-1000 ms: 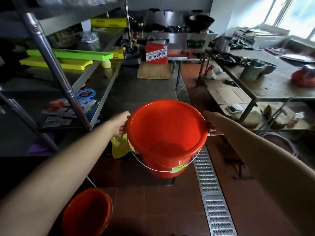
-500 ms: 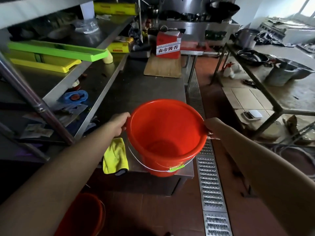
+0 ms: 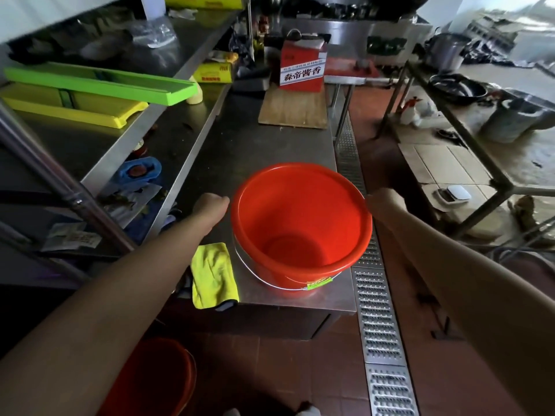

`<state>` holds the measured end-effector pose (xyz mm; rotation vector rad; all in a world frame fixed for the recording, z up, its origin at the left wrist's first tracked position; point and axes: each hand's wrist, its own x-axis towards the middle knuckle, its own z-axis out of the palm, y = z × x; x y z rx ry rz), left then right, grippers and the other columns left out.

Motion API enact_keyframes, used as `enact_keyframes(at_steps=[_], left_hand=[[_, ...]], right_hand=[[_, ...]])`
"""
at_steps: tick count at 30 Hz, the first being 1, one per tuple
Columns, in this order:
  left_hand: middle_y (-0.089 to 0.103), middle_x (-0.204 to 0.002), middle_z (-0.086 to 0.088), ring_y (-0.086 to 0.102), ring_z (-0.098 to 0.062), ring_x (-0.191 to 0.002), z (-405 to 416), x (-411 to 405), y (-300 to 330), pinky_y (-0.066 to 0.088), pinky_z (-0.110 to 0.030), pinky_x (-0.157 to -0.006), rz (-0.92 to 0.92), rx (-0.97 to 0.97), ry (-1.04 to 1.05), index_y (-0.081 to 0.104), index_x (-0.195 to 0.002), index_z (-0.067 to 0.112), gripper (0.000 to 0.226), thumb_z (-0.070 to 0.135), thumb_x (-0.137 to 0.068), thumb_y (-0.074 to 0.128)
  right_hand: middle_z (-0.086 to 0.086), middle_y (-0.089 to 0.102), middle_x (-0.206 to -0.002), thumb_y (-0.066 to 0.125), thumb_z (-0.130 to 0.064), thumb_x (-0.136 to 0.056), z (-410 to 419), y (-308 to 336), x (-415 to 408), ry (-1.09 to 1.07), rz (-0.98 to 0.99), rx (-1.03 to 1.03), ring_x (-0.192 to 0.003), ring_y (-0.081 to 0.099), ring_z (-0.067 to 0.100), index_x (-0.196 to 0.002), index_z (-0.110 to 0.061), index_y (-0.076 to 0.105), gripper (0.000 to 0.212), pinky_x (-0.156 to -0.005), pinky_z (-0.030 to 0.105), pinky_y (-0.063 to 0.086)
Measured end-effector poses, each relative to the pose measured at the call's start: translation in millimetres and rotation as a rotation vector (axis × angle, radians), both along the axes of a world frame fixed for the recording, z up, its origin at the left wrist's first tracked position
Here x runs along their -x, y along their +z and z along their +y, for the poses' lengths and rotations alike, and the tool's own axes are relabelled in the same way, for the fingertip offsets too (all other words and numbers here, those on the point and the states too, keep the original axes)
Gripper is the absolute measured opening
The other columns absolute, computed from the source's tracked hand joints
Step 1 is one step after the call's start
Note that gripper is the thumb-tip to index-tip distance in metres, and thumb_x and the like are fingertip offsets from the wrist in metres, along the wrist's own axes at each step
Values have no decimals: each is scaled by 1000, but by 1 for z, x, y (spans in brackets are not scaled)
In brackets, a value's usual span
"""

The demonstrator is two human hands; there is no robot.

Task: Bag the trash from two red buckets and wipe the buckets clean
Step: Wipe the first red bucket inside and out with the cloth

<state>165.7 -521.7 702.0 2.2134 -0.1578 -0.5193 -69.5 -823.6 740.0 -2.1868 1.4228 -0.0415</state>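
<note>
The emptied red bucket [image 3: 301, 226] is set on the counter [image 3: 264, 145], gripped at the rim by the right hand [image 3: 380, 202]; the left hand [image 3: 210, 204] is beside it, grip indeterminate; wiping with the yellow cloth [image 3: 213, 274] is judged pending

Red bucket [image 3: 300, 223] lowered from mid-air onto steel table [image 3: 264, 145]; left hand [image 3: 210, 204] now just off rim.

Both forearms were bare from the frame's edge to the wrist, with no sleeve, glove, watch or band on the left hand [image 3: 210, 205] or the right hand [image 3: 383, 202], and pale toe caps of footwear [image 3: 309, 411] showed at the bottom edge.
</note>
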Motion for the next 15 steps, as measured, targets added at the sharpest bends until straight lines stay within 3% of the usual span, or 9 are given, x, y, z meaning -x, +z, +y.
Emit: enact_keyframes(at_steps=[2, 4, 7, 9, 11, 15], left_hand=[[69, -109, -11, 62, -30, -107, 13, -2, 3, 48, -32, -87, -172, -101, -83, 70, -109, 11, 28, 16, -87, 54], [68, -117, -8, 61, -23, -111, 27, -3, 3, 44, -26, -92, -272, -129, -184, 68, -116, 12, 35, 6, -84, 56], [70, -110, -4, 59, -12, -92, 52, 1, -7, 40, -19, -80, -306, -139, -284, 70, -109, 16, 40, -3, -80, 52], [70, -105, -1, 56, -9, -87, 73, 8, -20, 40, -18, -76, -276, -143, -314, 71, -106, 19, 42, -4, -78, 51], [69, -102, -2, 61, -14, -89, 95, 15, -35, 41, -18, -73, -227, -122, -365, 72, -104, 18, 39, -5, -79, 54], [69, -97, -5, 65, -24, -92, 136, 25, -67, 44, -25, -66, -215, -137, -456, 73, -100, 17, 40, -7, -75, 54]], right_hand=[[17, 69, -96, 51, -22, -91, 19, 9, -7, 60, -47, 150, -90, 65, 35, -96, -6, 72, 27, -67, 30, 42], [23, 69, -99, 48, -18, -92, 51, 13, -18, 142, -173, 246, -95, 63, 40, -93, -3, 71, 27, -72, 35, 43], [21, 67, -91, 51, -14, -94, 117, 12, -39, 265, -360, 307, -88, 62, 39, -81, -4, 65, 22, -69, 36, 38], [17, 69, -95, 55, -11, -92, 167, 8, -51, 338, -473, 326, -91, 63, 36, -89, -7, 70, 16, -73, 37, 43], [15, 70, -99, 58, -9, -91, 217, 3, -61, 419, -562, 350, -93, 63, 34, -97, -7, 72, 15, -79, 39, 47], [13, 65, -92, 56, -13, -92, 296, -27, -73, 621, -586, 312, -84, 62, 36, -91, -7, 68, 14, -69, 43, 50]])
